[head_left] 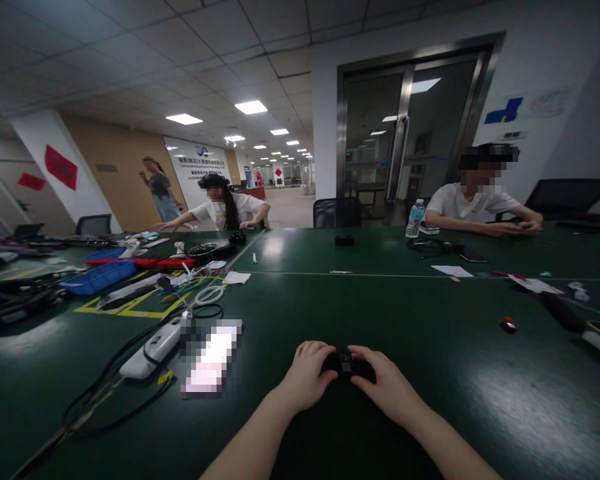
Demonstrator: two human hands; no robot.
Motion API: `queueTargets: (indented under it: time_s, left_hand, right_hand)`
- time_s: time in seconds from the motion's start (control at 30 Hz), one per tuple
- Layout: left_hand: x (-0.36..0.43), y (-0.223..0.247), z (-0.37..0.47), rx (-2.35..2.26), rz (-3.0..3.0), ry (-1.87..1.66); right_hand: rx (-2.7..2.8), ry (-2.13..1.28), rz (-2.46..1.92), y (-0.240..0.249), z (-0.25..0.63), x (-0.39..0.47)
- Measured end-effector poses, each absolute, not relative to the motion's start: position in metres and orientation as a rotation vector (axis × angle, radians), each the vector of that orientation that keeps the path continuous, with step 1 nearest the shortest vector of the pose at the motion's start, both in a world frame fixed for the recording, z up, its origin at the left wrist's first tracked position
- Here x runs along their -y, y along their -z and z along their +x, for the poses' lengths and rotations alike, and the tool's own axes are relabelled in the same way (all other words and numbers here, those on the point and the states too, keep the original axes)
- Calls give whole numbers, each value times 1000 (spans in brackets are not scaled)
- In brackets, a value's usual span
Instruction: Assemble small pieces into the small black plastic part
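Between my two hands is a small black device [347, 364], resting on or just above the dark green table [300, 307]. Its exact kind cannot be made out. My left hand [310, 373] wraps its left end, thumb on the near side and fingers on the far side. From the other end my right hand [377, 383] grips it the same way. Only the middle of the device shows; its ends are covered by my fingers. To the left of my hands lies a phone [213, 360] with a lit, blurred-out screen.
A white power strip [155, 348] with black cables lies left, near a blue tray [100, 277]. A small red-and-black object [508, 325] sits right. Farther off are a black object [345, 240], a water bottle [415, 219] and two seated people; another person stands behind.
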State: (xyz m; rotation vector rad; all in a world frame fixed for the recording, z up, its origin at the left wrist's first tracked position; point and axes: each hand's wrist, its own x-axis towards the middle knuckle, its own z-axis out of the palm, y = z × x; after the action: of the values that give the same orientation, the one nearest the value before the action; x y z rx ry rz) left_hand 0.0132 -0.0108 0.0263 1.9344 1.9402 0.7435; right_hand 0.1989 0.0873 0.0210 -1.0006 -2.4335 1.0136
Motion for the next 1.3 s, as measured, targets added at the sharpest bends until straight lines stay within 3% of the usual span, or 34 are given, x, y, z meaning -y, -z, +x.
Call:
queueTargets:
  time_s: [1.3]
  left_hand:
    - [11,-25,12,-1904,1948,-772]
  right_hand:
    - [2536,-912,-926,-43,194,-75]
